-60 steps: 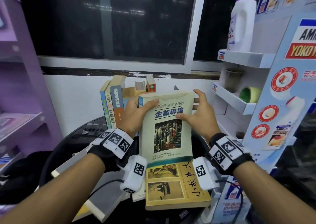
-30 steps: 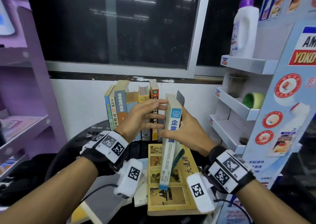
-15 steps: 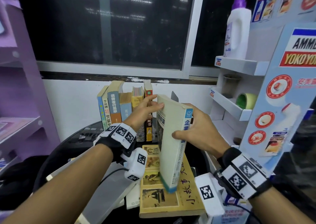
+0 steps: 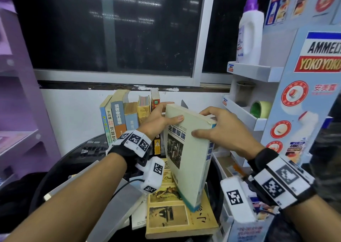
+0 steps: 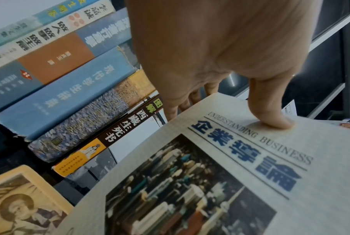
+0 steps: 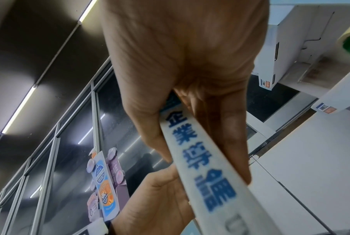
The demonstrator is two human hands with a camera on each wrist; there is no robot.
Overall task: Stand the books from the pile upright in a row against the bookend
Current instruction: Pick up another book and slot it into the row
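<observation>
The business textbook (image 4: 186, 160) stands tilted on its lower edge on the yellowed book (image 4: 181, 221) lying flat on the near pile, held between both hands. The left hand (image 4: 158, 119) grips its top far corner, thumb pressed on the front cover, fingers curled behind; the right hand (image 4: 219, 129) pinches the spine near the top. Just left and farther back, the row of upright books (image 4: 129, 116) stands against the wall.

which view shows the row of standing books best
The head view: the row of standing books appears whole, upright against the wall. The left wrist view shows their spines close and legible, but tilted and cropped behind the left hand. The right wrist view shows none.
</observation>
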